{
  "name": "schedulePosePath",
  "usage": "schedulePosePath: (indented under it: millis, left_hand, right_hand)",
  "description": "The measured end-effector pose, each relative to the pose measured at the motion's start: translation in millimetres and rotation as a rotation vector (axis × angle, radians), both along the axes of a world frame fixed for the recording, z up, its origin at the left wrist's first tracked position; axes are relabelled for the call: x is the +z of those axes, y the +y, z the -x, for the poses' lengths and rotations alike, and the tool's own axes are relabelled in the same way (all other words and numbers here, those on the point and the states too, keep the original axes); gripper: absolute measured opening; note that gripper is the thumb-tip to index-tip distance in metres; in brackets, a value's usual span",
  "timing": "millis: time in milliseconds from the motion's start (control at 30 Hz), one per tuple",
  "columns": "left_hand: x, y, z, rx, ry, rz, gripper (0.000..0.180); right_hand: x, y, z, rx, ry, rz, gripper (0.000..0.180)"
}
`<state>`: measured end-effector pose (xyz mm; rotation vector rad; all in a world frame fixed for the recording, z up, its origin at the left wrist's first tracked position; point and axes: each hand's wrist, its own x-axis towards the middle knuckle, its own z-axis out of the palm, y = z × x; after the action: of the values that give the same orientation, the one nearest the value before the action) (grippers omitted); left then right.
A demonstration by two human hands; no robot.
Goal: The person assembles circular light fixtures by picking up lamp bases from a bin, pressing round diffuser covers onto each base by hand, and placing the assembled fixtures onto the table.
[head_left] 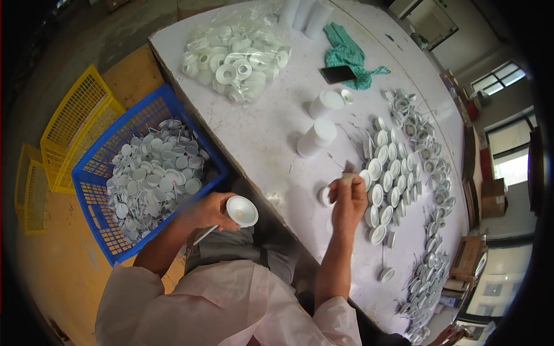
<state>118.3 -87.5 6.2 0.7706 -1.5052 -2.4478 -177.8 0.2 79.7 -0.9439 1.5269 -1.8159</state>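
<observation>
My left hand (pixel 212 212) is closed round a white round LED downlight (pixel 242 211), its dished front turned upward and a white lead hanging below. It is beside the blue basket (pixel 167 95), which is heaped with white disc-shaped lamp parts (pixel 153 173) on leads. Over the table, my right hand (pixel 349 199) is pinched on a small tan piece (pixel 348 175) whose kind I cannot make out. A white round fitting (pixel 326 196) lies against its left side, partly hidden by the fingers. To its right stand rows of white downlights (pixel 394 196).
More fittings with leads (pixel 424 271) spread along the table's right side. Stacked white discs (pixel 316 137) stand mid-table. Farther back are a clear bag of white rings (pixel 236 63), a phone (pixel 338 74) and green cloth (pixel 345 49). Yellow baskets (pixel 78 124) stand left; another person's hand (pixel 450 334) shows lower right.
</observation>
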Motion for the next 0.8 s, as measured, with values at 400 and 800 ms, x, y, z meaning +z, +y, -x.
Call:
schedulePosePath:
  millis: [400, 800]
  left_hand:
    - [-24.4, -17.0, -10.5, 0.167, -0.093, 0.130, 0.073]
    - [12.8, -60.2, 32.7, 0.141, -0.025, 0.383, 0.084]
  right_hand:
    - [-5.7, -254.0, 160.9, -0.068, 0.275, -0.327, 0.022]
    - [32.7, -180.4, 150.7, -0.245, 0.476, -0.186, 0.042]
